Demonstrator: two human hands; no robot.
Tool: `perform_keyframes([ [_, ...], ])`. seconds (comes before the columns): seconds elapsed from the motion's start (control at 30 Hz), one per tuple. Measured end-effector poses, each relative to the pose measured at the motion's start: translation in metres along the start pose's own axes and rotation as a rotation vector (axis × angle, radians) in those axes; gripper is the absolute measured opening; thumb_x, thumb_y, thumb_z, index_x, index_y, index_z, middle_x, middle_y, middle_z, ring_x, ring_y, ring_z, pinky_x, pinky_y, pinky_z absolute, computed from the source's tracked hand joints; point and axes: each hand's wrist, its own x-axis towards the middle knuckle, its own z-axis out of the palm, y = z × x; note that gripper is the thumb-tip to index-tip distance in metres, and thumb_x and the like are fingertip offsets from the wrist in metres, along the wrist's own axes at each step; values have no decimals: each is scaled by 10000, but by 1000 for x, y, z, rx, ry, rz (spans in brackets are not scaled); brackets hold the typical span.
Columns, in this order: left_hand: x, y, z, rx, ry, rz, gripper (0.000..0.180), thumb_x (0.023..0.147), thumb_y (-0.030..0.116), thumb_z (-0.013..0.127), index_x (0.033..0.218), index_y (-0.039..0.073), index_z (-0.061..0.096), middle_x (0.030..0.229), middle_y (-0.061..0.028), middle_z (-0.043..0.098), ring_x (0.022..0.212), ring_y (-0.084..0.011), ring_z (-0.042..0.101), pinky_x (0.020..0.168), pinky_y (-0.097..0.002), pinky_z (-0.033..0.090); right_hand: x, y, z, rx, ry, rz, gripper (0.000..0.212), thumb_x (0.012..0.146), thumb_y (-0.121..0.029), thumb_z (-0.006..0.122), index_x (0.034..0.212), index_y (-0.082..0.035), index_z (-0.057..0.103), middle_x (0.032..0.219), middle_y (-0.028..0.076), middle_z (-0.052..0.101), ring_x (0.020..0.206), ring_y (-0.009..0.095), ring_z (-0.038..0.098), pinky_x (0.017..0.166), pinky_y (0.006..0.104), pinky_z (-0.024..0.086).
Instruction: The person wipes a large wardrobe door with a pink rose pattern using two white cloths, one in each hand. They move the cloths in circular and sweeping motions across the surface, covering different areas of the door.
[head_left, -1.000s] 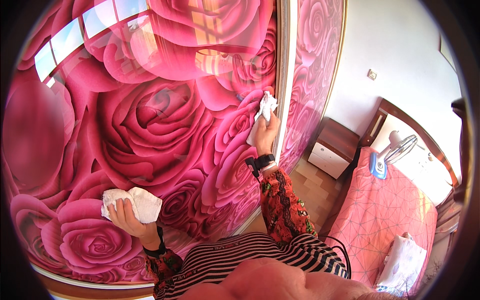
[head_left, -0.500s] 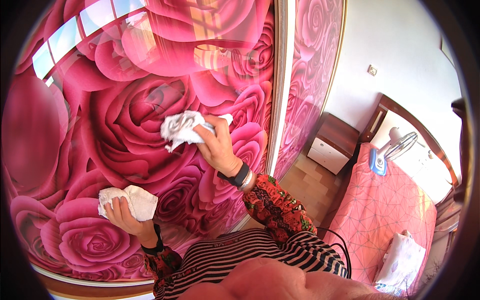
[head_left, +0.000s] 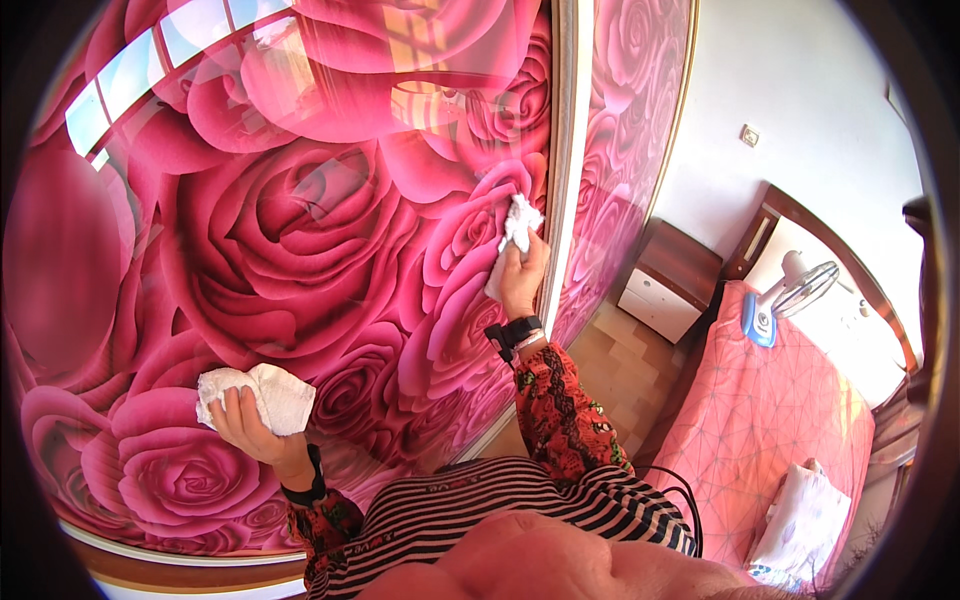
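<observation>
A glossy panel (head_left: 270, 250) printed with large pink roses fills the left side of the view. Near its right edge, my right hand (head_left: 524, 275) presses a crumpled white cloth (head_left: 519, 222) against the surface, fingers closed on it. Lower left, my left hand (head_left: 246, 428) holds a folded white cloth (head_left: 284, 401) flat to the panel, the fingers bent over it. Both wrists carry dark bands, and patterned red sleeves cover my forearms.
The panel's pale frame (head_left: 566, 130) runs beside my right hand, with a second rose panel (head_left: 625, 130) beyond. To the right are a brown-and-white nightstand (head_left: 668, 275) and a bed (head_left: 740, 430) bearing a blue-based fan (head_left: 762, 318) and a white pillow (head_left: 803, 520).
My right hand has moved right and slightly up with its cloth, from the large central rose to near the frame. The left hand stays in almost the same place.
</observation>
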Motion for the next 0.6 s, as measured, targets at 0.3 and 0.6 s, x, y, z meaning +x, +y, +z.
perform_keyframes([
  [0.3, -5, -10, -5, -32, -50, 60, 418, 922, 274, 699, 1239, 18, 606, 1297, -157, 604, 1282, -437, 500, 1059, -565, 393, -24, -13, 10, 53, 42, 142, 413, 893, -26, 617, 1301, -1, 559, 1130, 176, 550, 1074, 321, 550, 973, 392, 430],
  [0.6, -7, -26, -21, -74, -88, 105, 425, 929, 268, 684, 1252, 6, 597, 1298, -170, 604, 1300, -438, 492, 1073, -594, 375, -47, -164, 34, 190, -133, -430, 505, 754, 61, 677, 1242, -46, 603, 1150, 180, 526, 1049, 344, 546, 906, 394, 464],
])
